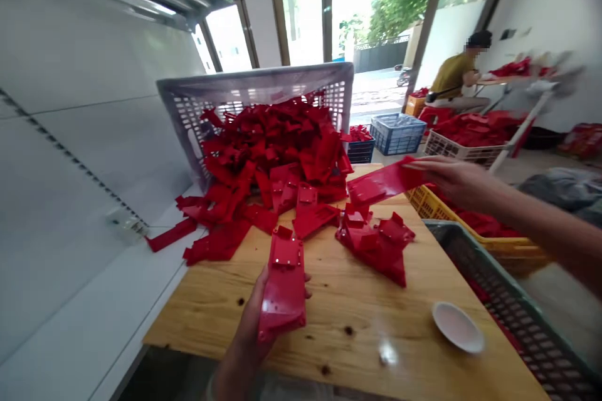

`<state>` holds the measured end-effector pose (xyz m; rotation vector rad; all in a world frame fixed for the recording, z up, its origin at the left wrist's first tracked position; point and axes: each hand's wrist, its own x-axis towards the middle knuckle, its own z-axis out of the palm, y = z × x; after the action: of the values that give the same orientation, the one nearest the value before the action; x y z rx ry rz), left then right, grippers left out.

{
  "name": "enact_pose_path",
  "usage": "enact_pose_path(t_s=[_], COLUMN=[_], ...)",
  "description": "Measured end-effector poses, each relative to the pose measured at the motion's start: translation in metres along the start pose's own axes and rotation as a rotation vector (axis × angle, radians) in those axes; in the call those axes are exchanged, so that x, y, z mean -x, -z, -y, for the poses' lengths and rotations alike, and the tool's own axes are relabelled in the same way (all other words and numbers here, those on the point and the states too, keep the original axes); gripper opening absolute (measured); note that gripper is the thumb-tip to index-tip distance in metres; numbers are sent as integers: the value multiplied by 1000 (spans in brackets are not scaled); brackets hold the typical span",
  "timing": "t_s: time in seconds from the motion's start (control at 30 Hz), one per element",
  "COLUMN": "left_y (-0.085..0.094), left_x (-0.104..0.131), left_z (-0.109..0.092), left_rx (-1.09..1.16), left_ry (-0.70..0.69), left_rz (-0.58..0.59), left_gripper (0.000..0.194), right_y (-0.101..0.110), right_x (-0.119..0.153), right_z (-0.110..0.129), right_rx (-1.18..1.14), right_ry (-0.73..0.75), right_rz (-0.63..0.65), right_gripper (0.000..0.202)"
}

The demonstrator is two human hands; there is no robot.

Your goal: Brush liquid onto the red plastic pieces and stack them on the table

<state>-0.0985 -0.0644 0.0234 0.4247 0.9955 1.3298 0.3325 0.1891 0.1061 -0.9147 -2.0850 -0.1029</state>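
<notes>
My left hand (pixel 254 319) holds a red plastic part (pixel 285 288) from beneath, its fingertips showing at the part's right edge, above the front of the wooden table (pixel 338 338). Out to the right, my right hand (pixel 442 172) grips the end of another flat red part (pixel 383 185), which hangs tilted over the table's right side. Below that part lies a small stack of red parts (pixel 376 241). A large heap of red pieces (pixel 277 144) spills onto the tabletop from a tipped grey crate (pixel 254 78).
A white dish (pixel 458 327) is near the table's right edge. Beyond that edge are a green crate (pixel 512 301) and a yellow crate (pixel 498 244) with red parts. A white panel (pixel 84 156) borders the left. A person (pixel 454 75) sits at the back right.
</notes>
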Motion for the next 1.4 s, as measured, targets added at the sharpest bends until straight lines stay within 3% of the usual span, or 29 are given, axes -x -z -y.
enact_pose_path(t_s=[0.1, 0.2, 0.27, 0.33, 0.43, 0.57, 0.73, 0.87, 1.0, 1.13, 1.27, 1.4], left_y=[24, 40, 46, 48, 42, 18, -16, -41, -68, -87, -94, -93], left_x=[14, 28, 36, 41, 43, 40, 33, 31, 31, 34, 41, 45], left_z=[-11, -24, -29, -31, -32, -29, -11, 8, 19, 24, 26, 25], left_rx=[47, 91, 117, 146, 180, 158, 94, 20, -34, -80, -145, -152], left_ry=[-25, -44, -62, -79, -60, 0, 148, 319, 389, 410, 387, 402], left_rz=[26, -22, -57, -62, -25, 55, 241, 298, 287, 298, 281, 242], left_gripper=[64, 59, 58, 59, 62, 58, 69, 74, 68, 67, 74, 80], right_y=[-109, -199, -236, -252, -236, -165, -62, -14, 9, 15, 9, -4], right_x=[-48, -70, -76, -81, -82, -58, 19, 86, 131, 145, 143, 140], right_z=[92, 163, 194, 211, 219, 215, 229, 247, 270, 300, 314, 314], right_rx=[-42, -68, -85, -110, -151, -150, -139, -84, -137, -282, -370, -460], right_ry=[113, 191, 228, 255, 248, 134, -25, -237, -502, -694, -643, -536], right_rz=[312, 521, 594, 602, 495, 248, -32, -171, -282, -349, -244, -247], right_gripper=[33, 23, 29, 32, 24, 31, 27, 25, 26, 17, 18, 26])
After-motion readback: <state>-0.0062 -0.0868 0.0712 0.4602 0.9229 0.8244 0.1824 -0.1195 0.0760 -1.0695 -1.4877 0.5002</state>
